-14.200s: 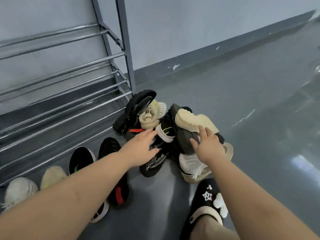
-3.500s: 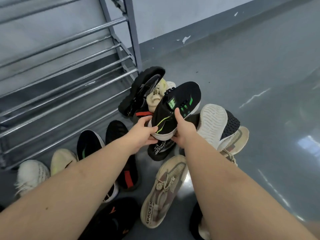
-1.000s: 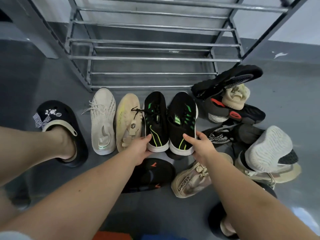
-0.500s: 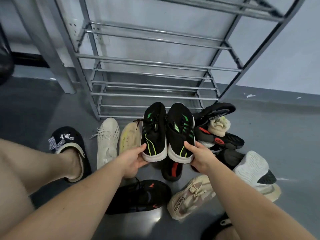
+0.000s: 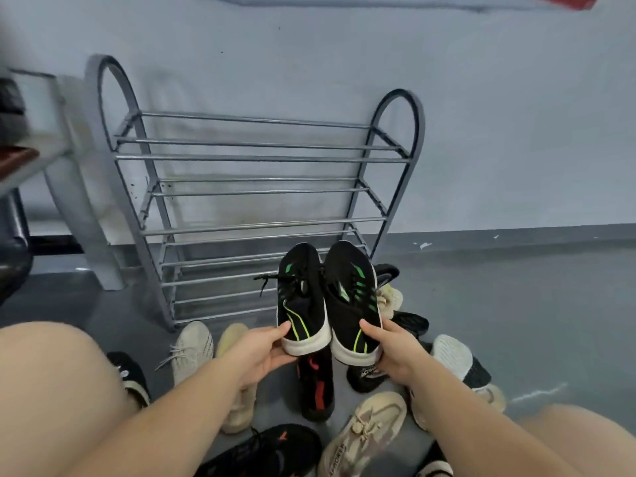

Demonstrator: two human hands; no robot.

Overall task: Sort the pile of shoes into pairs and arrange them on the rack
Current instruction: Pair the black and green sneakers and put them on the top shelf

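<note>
I hold a matching pair of black sneakers with green stripes side by side in the air, toes pointing at the rack. My left hand (image 5: 263, 349) grips the heel of the left sneaker (image 5: 301, 297). My right hand (image 5: 395, 349) grips the heel of the right sneaker (image 5: 351, 297). The grey metal shoe rack (image 5: 254, 201) stands against the wall just beyond them, all its tiers bare. More shoes lie on the floor below my hands.
On the floor lie a white sneaker (image 5: 192, 349), a cream sneaker (image 5: 237, 407), a black-and-red shoe (image 5: 316, 387), a beige shoe (image 5: 364, 432), a black shoe with orange marks (image 5: 272, 449) and a heap at right (image 5: 454, 363). Furniture (image 5: 20, 156) stands at left.
Both hands have lifted the black-and-green pair higher off the floor and toward the rack. My view has tilted up, so the whole rack shows.
</note>
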